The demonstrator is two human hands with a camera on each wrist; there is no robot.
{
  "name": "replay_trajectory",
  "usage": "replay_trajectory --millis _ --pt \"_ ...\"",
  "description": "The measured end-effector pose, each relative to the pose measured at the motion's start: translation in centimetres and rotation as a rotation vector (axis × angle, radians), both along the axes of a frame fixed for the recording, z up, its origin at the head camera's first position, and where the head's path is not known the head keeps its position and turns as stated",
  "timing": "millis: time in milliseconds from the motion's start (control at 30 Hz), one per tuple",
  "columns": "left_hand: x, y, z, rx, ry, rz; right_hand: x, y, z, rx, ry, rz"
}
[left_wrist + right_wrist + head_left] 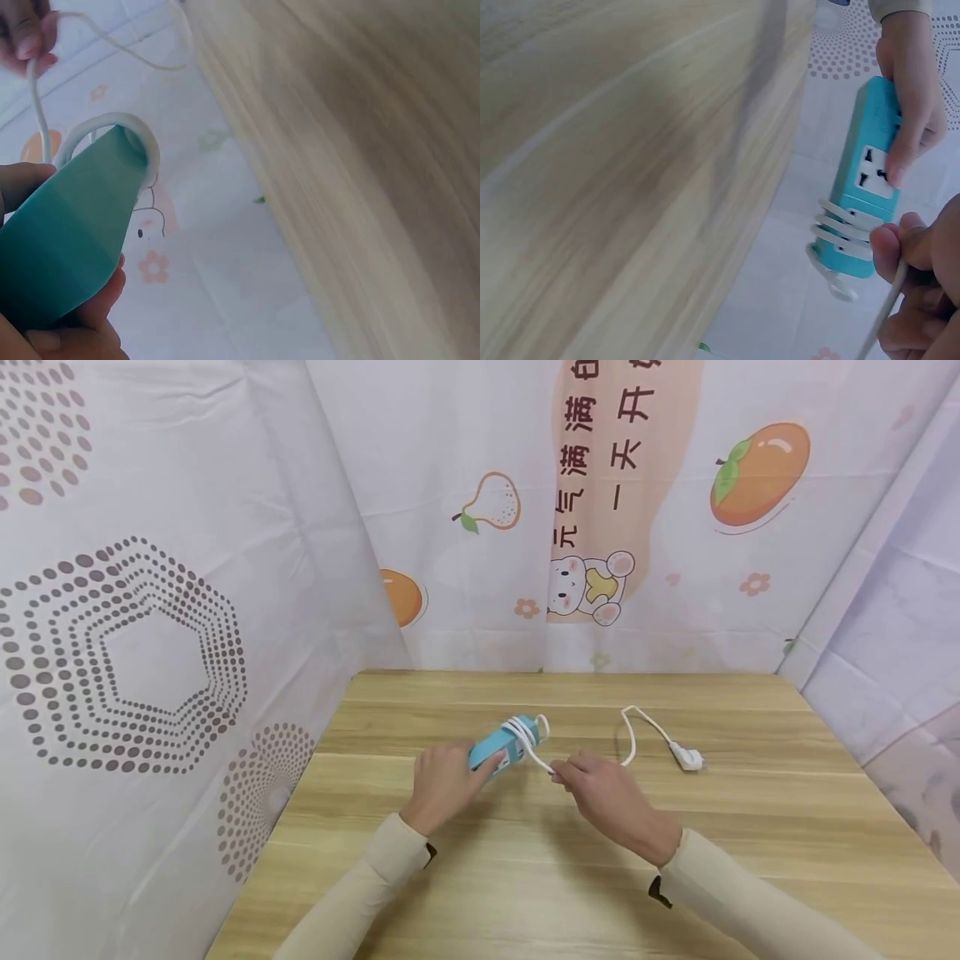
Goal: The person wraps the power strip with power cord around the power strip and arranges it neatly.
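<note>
My left hand (pixel 444 783) grips a blue power strip (pixel 491 747) by its near end, thumb on the socket face. In the right wrist view the strip (pixel 866 161) shows its sockets, and several turns of white cord (pixel 845 229) circle its far end. My right hand (pixel 611 802) pinches the white cord (pixel 537 758) between thumb and fingertips, just right of the strip; the cord runs taut between them. In the left wrist view the strip's plain back (pixel 75 217) faces the camera, with a cord loop (pixel 120 120) round its end.
Beyond my right hand the cord's free length (pixel 632 739) bends over the wooden table (pixel 480 893) to a white plug (pixel 687 757) lying at the right. A printed white curtain (pixel 450 435) hangs behind the table's back edge, with more curtain at both sides.
</note>
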State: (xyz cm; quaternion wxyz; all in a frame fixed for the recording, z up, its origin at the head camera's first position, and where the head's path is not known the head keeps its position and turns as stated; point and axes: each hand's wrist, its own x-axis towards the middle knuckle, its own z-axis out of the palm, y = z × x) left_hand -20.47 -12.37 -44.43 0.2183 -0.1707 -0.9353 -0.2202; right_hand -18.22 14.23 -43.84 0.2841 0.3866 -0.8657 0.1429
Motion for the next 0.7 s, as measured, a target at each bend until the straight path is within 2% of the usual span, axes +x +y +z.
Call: replay_trajectory --millis 167,433,700 --pt "0.2 0.2 0.6 0.153 -0.062 -0.036 0.2 0.0 -0.6 -0.018 -0.036 0.014" --pt "0.7 0.4 1.0 0.276 -0.153 -0.075 0.4 -0.2 -1.1 -0.040 -0.062 0.049" --pt "1.1 0.5 1.4 0.508 -0.337 -0.178 0.3 -0.1 -1.5 -0.055 -0.080 0.070"
